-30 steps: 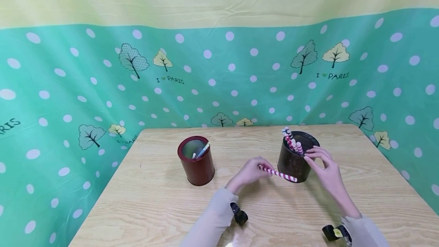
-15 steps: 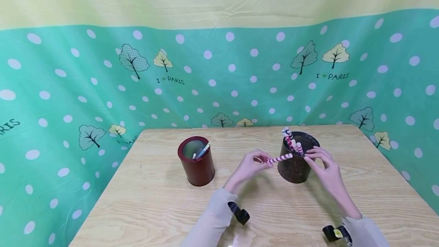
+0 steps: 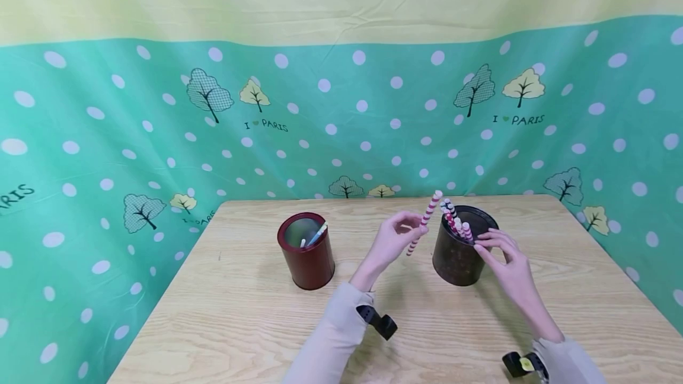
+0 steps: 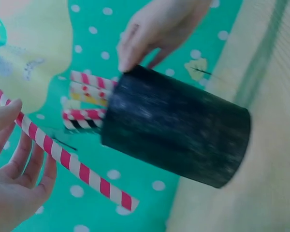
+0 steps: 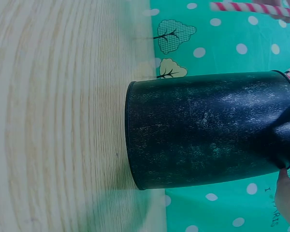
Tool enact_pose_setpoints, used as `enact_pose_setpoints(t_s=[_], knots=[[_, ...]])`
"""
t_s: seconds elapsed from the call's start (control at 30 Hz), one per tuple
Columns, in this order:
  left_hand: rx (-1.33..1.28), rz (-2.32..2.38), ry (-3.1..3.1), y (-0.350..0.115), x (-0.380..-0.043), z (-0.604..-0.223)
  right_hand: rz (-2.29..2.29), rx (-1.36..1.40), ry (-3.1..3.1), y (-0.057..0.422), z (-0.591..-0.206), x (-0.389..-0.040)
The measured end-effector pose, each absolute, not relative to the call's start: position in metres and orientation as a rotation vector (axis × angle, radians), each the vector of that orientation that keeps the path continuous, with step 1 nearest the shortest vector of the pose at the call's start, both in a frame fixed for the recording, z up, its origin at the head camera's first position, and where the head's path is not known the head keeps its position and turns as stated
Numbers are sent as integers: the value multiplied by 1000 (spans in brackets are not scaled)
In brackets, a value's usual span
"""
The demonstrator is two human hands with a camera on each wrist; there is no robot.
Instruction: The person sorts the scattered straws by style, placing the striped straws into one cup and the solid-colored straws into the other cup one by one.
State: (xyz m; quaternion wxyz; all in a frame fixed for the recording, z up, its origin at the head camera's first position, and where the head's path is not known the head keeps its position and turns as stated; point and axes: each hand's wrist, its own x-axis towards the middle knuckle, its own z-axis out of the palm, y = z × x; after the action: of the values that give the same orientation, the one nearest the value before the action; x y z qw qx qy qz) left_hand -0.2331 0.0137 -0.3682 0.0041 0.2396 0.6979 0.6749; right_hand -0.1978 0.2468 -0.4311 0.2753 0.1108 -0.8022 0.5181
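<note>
My left hand (image 3: 393,236) pinches a red-and-white striped paper straw (image 3: 429,211) between thumb and fingers. The straw slants up to the right, apart from the black canister (image 3: 460,259) and left of its rim. In the left wrist view, the straw (image 4: 81,170) crosses in front of the fingers. My right hand (image 3: 507,259) grips the near right rim of that canister with thumb and fingertips. Several striped and dotted straws (image 3: 458,227) lean at the canister's left side; their lower ends are hidden. In the right wrist view, the canister's dark wall (image 5: 208,130) hides most of the hand.
A dark red canister (image 3: 309,262) stands to the left on the wooden table (image 3: 240,325), with a blue stick (image 3: 317,234) and a short pale one inside. A green dotted curtain (image 3: 363,135) hangs behind the table's back edge.
My left hand has risen with the straw. The straw has swung from slanting down right to steeply upward. The right hand and black canister stay put.
</note>
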Motion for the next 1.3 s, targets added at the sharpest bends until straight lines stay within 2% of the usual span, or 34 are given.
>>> enact_pose_setpoints(t_s=[0.23, 0.5, 0.87, 1.3], knots=[[853, 2237, 2176, 15, -219, -321, 1388, 297, -2160, 247, -431, -198], [916, 2286, 2185, 20, -218, -296, 1435, 401, -2096, 255, -441, -206], [1000, 2420, 2056, 34, -218, -285, 1389, 309, -2154, 246, -428, -196], [947, 2392, 2093, 50, -226, -300, 1478, 431, -2057, 268, -465, -219]])
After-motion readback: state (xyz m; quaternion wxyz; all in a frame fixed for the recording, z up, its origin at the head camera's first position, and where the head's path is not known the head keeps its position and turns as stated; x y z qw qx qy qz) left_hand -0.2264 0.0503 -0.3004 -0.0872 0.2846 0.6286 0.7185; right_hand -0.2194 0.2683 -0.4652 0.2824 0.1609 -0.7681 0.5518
